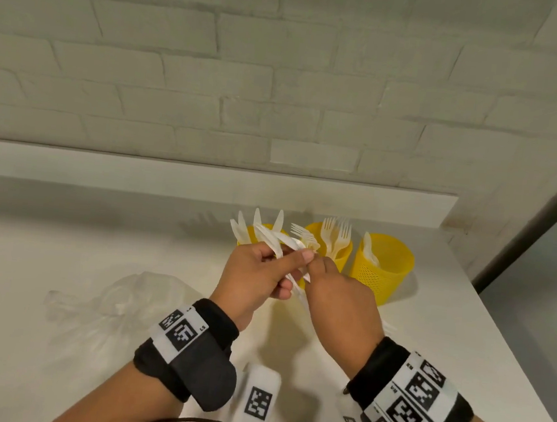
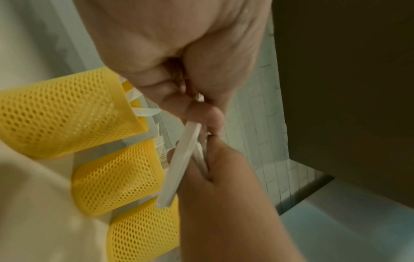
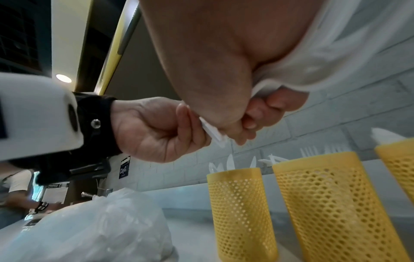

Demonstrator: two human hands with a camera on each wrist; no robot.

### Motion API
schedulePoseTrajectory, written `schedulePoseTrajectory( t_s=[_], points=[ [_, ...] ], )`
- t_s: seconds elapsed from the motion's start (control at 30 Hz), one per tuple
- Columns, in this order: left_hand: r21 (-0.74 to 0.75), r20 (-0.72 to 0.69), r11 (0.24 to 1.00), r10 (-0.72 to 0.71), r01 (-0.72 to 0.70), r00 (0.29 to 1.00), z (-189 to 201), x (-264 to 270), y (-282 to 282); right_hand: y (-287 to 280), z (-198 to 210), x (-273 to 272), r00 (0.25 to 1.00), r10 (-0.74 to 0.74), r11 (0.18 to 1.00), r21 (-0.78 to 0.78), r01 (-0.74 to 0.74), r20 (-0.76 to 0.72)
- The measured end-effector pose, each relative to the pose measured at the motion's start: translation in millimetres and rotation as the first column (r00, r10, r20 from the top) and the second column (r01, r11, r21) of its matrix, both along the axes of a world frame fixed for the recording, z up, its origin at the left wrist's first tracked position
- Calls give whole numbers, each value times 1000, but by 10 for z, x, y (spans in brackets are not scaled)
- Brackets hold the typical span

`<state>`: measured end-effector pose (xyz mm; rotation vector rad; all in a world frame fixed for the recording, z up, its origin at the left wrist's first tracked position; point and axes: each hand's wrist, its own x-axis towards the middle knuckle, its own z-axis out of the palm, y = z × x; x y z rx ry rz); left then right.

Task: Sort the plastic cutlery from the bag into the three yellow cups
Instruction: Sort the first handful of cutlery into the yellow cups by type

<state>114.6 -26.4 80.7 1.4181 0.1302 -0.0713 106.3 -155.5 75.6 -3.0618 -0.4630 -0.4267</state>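
Note:
Three yellow perforated cups stand in a row on the white counter: the left cup (image 1: 246,233) holds knives, the middle cup (image 1: 338,247) forks, the right cup (image 1: 382,268) spoons. My left hand (image 1: 257,270) grips a bunch of white plastic cutlery (image 1: 284,242) above and in front of the left cup, handles (image 2: 181,164) pointing down. My right hand (image 1: 337,291) pinches a piece in that bunch, fingers curled against the left hand. Which piece it pinches is hidden.
A crumpled clear plastic bag (image 1: 118,301) lies on the counter to the left of my arms. A white brick wall (image 1: 283,75) and a ledge rise behind the cups. The counter's right edge (image 1: 498,320) runs close past the right cup.

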Motion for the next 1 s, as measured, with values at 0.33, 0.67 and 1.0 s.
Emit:
schedulePoseTrajectory(
  t_s=[0.33, 0.67, 1.0],
  points=[
    [-79, -125, 991, -118, 109, 985, 59, 83, -61, -189, -60, -55, 993, 26, 999, 31, -22, -114],
    [298, 101, 929, -260, 220, 960, 200, 173, -251, -465, -91, -27, 981, 36, 954, 300, 23, -192],
    [186, 239, 978, -140, 96, 961, 307, 281, -477, -837, -204, -20, 978, 125, 802, 597, -2, -165]
  ],
)
